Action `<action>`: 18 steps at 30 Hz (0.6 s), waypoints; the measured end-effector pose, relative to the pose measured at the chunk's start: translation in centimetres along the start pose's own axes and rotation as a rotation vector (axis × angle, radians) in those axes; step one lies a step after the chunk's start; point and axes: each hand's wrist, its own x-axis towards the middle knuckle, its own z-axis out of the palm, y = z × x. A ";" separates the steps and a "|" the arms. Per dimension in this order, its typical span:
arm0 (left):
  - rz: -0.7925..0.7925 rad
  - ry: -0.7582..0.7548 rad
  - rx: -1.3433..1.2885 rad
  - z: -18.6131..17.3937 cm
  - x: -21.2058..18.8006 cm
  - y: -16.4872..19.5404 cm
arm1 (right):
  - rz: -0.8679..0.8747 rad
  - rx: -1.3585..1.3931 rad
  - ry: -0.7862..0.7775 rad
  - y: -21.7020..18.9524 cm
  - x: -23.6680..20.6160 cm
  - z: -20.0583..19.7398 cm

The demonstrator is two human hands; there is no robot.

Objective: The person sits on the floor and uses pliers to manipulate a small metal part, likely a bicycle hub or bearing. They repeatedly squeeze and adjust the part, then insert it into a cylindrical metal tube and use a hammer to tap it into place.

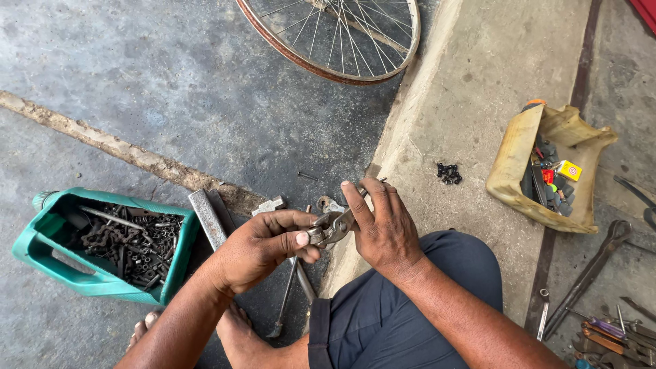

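My left hand point(263, 246) and my right hand point(383, 222) meet over my knee. Together they grip a small rusty metal part point(329, 227), a plier-like or bracket-like piece. The left thumb and fingers pinch its left end, and the right fingers wrap its right end. Below the hands, a hammer point(285, 301) and a metal bar lie on the ground near my bare foot point(239, 338).
A cut green plastic can point(48, 253) filled with chain pieces, nuts and bolts stands at left, with a flat metal file point(207, 219) beside it. A bicycle wheel point(342, 41) lies at top. A yellow cut container point(519, 164) of small parts, black beads point(449, 173) and wrenches point(588, 273) sit right.
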 end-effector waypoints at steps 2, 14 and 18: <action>-0.016 0.024 -0.003 -0.1 0.1 0.0 | 0.023 -0.021 -0.024 0.1 0.1 0.1; -0.034 0.022 0.251 -0.4 0.7 1.0 | 0.004 -0.132 -0.056 0.4 0.3 0.4; -0.050 0.031 0.325 -0.6 0.7 1.1 | -0.036 -0.217 0.000 0.0 0.9 -0.2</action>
